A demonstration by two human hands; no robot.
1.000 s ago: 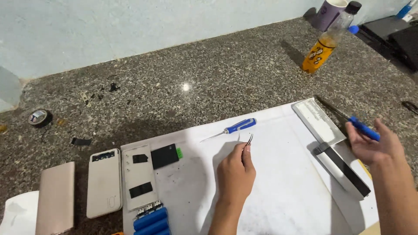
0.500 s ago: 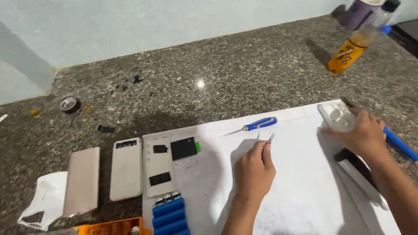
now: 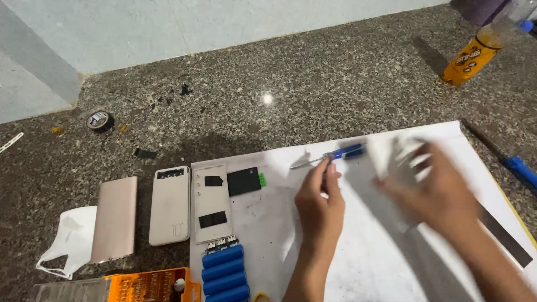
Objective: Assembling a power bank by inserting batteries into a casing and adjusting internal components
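Note:
My left hand (image 3: 320, 204) rests on a white sheet (image 3: 268, 235), with thumb and fingers pinched on thin metal tweezers whose tip barely shows. Its fingertips are just below a small blue-handled screwdriver (image 3: 335, 154) lying on the sheet. My right hand (image 3: 439, 193) is motion-blurred to the right of it. It grips a whitish plastic shell piece (image 3: 391, 156) above the sheet.
Left of the hands lie a pink power-bank shell (image 3: 114, 218), a white one (image 3: 170, 204), an inner tray (image 3: 211, 202), a black circuit board (image 3: 244, 180) and blue battery cells (image 3: 225, 271). An orange bit set (image 3: 151, 285), a face mask (image 3: 64, 240), a tape roll (image 3: 99, 120), an orange bottle (image 3: 470, 56) and another blue-handled tool (image 3: 520, 170) surround them.
My right hand picked up the whitish shell piece at the sheet's right corner and swept it left toward the screwdriver. My left hand stayed in place, still pinching the tweezers.

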